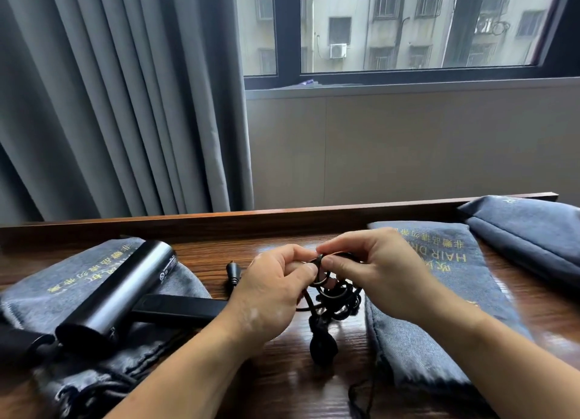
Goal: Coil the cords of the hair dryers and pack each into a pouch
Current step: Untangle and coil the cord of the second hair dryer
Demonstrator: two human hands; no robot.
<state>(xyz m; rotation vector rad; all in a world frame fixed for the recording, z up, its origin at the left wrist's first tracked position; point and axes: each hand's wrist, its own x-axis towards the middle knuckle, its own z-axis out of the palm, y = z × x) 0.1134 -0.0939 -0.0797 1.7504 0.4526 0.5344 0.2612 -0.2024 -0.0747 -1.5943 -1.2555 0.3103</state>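
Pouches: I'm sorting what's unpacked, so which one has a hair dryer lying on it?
The leftmost pouch: the grey hair dryer lies across it. The middle pouch and the far-right pouch have no dryer on top.

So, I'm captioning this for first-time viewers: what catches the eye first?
The left hand and right hand pinch a tangled black cord over the middle of the wooden desk. A dark hair dryer lies on a grey pouch at left; a second pouch lies at right.
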